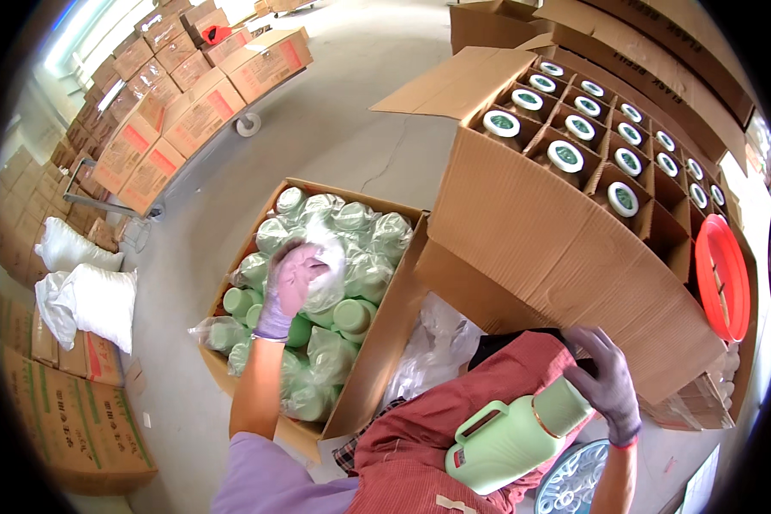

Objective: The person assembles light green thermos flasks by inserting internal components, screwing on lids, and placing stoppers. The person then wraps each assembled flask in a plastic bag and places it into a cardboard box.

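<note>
A pale green vacuum flask [510,441] with a handle lies tilted across my lap, its cup-shaped lid [561,407] pointing up and right. My right hand [606,373], in a grey glove, is beside that lid with thumb and fingers apart; whether the thumb touches it I cannot tell. My left hand [293,278], in a lilac glove, is over an open carton [381,317] on the floor. Its fingers are curled on a crumpled clear plastic bag [324,257], smeared by motion. Below it, the carton is full of pale green flask parts [351,317], many in clear bags.
A large divided carton [565,248] at the right holds several upright flasks with white rims. A red round tray [722,278] leans on its side. A blue basket [574,480] of white rings sits by my right knee. Loaded trolley [248,124] and white sacks [103,300] are at left.
</note>
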A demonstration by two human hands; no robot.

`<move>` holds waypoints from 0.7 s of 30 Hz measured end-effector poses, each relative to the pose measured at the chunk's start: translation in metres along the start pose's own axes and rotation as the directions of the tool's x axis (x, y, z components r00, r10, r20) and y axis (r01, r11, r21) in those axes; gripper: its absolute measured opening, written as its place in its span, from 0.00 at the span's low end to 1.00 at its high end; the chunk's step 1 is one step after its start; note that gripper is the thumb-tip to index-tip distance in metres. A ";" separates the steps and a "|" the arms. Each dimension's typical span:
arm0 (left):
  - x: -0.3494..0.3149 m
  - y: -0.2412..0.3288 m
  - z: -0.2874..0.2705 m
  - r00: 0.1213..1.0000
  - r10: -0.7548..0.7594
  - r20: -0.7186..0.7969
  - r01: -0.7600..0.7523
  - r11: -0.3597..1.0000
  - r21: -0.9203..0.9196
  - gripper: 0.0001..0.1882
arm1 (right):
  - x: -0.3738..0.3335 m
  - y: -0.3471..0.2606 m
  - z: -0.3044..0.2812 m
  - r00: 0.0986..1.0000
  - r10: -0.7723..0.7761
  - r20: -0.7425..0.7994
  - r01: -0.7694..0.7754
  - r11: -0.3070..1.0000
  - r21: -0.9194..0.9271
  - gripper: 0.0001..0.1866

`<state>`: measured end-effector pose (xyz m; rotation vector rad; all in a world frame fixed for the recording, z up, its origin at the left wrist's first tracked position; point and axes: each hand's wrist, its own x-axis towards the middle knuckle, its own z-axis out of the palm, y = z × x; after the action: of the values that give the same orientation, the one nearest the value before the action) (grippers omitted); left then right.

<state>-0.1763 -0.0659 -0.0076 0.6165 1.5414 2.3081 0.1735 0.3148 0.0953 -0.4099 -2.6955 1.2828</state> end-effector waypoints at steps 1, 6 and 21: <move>0.005 0.013 0.028 0.989 -0.001 0.146 0.028 0.982 -0.185 0.17 | 0.015 -0.012 0.005 0.991 -0.131 -0.014 0.130 0.991 -0.027 0.27; 0.040 0.040 0.187 0.901 -0.039 0.432 0.125 0.977 -0.174 0.19 | 0.087 -0.061 0.059 0.897 -0.417 -0.145 0.424 0.905 0.019 0.20; -0.015 -0.068 0.372 0.856 0.084 0.510 -0.181 0.973 0.144 0.24 | -0.005 0.026 -0.030 0.855 -0.121 -0.504 0.443 0.676 0.589 0.60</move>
<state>0.0243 0.2495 0.0503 1.2952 1.4935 1.8778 0.1904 0.3509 0.0943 -0.1233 -1.6544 1.7154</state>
